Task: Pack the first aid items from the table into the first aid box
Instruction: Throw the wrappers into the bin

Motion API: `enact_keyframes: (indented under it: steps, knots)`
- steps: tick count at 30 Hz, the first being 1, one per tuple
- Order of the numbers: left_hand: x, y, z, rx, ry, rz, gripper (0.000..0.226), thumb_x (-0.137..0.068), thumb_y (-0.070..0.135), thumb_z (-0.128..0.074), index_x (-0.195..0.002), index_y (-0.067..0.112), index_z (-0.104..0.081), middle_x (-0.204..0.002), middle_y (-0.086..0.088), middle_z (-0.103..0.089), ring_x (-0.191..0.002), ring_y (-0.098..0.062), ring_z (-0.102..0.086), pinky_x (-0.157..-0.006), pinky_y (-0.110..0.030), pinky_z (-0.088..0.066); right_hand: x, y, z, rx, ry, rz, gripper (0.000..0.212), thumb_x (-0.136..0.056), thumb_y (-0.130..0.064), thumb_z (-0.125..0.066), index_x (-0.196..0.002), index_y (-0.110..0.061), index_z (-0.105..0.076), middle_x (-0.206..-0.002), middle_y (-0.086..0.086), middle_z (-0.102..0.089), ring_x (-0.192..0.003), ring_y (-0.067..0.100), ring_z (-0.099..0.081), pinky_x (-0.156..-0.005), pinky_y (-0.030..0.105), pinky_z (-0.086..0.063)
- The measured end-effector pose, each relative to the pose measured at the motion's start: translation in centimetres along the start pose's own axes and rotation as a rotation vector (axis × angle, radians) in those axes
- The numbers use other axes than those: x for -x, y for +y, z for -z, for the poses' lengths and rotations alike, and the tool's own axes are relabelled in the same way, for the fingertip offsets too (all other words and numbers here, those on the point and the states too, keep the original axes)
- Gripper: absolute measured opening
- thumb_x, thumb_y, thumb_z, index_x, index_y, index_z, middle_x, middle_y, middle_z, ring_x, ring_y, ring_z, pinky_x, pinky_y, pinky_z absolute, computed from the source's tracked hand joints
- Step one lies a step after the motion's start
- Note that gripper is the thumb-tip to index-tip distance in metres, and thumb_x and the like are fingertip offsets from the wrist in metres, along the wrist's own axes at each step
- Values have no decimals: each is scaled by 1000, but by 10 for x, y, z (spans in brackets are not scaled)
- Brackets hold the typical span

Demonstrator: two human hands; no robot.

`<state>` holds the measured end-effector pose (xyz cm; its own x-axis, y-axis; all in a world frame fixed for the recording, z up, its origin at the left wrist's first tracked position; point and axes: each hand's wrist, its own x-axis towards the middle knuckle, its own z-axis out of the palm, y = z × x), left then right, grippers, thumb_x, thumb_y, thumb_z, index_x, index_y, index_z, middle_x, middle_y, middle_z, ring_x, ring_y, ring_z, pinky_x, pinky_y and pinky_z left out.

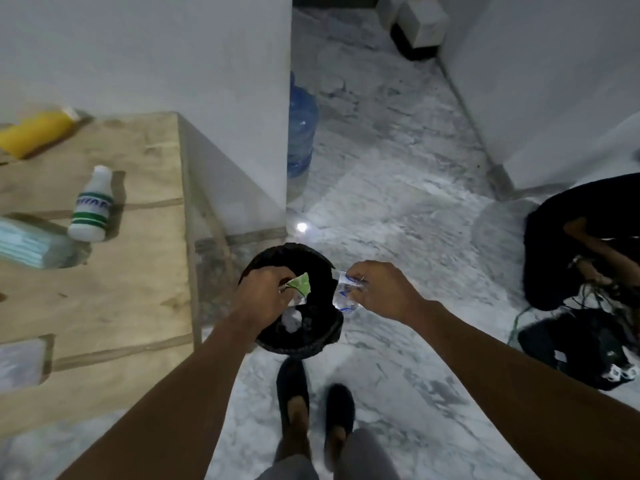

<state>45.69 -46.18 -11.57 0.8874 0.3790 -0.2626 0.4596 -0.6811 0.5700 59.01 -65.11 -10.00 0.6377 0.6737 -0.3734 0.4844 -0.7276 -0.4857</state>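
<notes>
Both my hands are held over a black waste bin (311, 344) on the floor. My left hand (263, 292) pinches a torn wrapper piece with a green label (300, 285). My right hand (377, 289) grips a clear plastic wrapper with blue print (344, 296), just past the bin's right rim. White scraps lie inside the bin. On the wooden table (138, 271) at left stand a white bottle with green bands (91, 206), a stack of pale blue face masks (27, 244), a yellow bottle (34, 131) lying down, and a clear packet (20, 362). No first aid box is in view.
A large blue water jug (301, 133) stands behind the wall corner. A person in black crouches at the right (581, 237) beside a black bag and cables (588, 348). My feet (311, 403) stand on marble floor just before the bin.
</notes>
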Motion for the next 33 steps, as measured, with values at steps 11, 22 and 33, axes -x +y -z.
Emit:
enact_keyframes:
  steps: [11,22,33]
  knots:
    - [-81,-112,-159,-53,55,321,21,-89,25,-65,-108,17,-70,-101,-6,-70,-94,-28,-65,-71,-30,-45,-160,91,-162,127,-258,154,24,-87,-21,-68,-110,-15,-66,-111,6,-66,-101,29,-62,-81,35,-50]
    - [-131,-208,-299,-98,-49,350,37,-91,24,-62,-125,12,-59,-117,-11,-57,-111,-31,-56,-84,-40,-47,-235,164,-302,218,-398,147,39,-87,-24,-67,-123,-13,-61,-124,11,-60,-114,32,-57,-92,40,-51]
    - [-68,-58,-147,-111,111,245,37,-91,24,-60,-125,10,-61,-120,-11,-61,-107,-33,-60,-81,-38,-49,-137,75,-122,169,-252,113,45,-94,-29,-59,-137,-15,-52,-133,8,-55,-125,27,-50,-102,37,-46]
